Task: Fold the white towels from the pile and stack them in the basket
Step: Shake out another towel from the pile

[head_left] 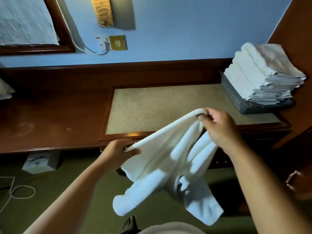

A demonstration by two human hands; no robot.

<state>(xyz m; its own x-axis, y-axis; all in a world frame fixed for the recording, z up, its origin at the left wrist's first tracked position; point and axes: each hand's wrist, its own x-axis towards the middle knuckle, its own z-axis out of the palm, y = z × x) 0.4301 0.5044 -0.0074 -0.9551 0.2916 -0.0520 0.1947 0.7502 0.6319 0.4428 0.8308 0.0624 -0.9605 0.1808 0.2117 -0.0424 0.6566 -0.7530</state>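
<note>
A white towel point(162, 159) hangs unfolded in the air in front of the desk, its lower part drooping toward the floor. My left hand point(118, 150) pinches its left edge just below the desk's front edge. My right hand point(219, 127) grips a bunched corner higher up, over the beige desk pad point(152, 107). At the far right of the desk stands a dark mesh basket point(233, 97) with a tall stack of folded white towels point(260, 73) rising above its rim.
The brown wooden desk point(50, 119) runs along a blue wall with a socket point(117, 42) and a white cable. A white box point(40, 163) and a loose cord point(22, 191) lie on the green carpet. A wooden cabinet with a handle point(292, 179) stands at the right.
</note>
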